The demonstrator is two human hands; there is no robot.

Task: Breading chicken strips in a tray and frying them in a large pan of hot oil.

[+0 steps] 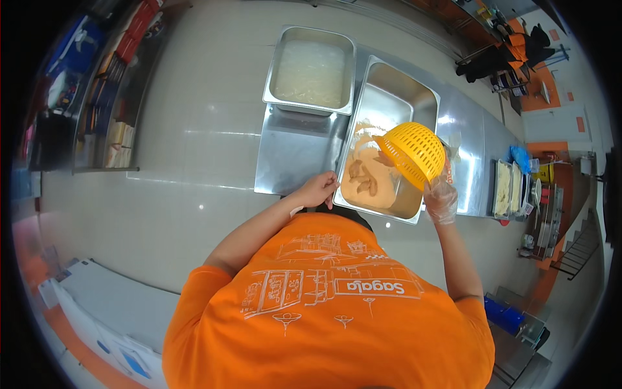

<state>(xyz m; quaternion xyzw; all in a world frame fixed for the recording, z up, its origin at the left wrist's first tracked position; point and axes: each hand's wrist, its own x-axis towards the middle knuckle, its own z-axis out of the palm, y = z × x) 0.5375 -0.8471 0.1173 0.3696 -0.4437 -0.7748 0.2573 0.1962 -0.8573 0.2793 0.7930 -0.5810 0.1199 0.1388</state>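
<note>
My right hand (441, 198), in a clear plastic glove, grips the rim of a yellow plastic colander (417, 153). The colander is tipped over a deep steel pan (413, 90), its open side facing down and left. Inside the pan lies orange-brown powder (381, 194) with several coated pieces (363, 179), perhaps meat, on it; another piece shows by the colander's rim. My bare left hand (320, 189) is at the pan's near left corner, fingers curled; whether they grip the rim cannot be told. A second steel pan (311, 104) with cloudy liquid (311, 73) stands beyond, to the left.
Both pans stand on a steel table (299, 150). At its right end are trays of pale food (503, 189) and a blue plastic bag (521, 158). Stocked shelving (114, 97) is at the far left. A white chest-like unit (116, 296) stands behind on the left.
</note>
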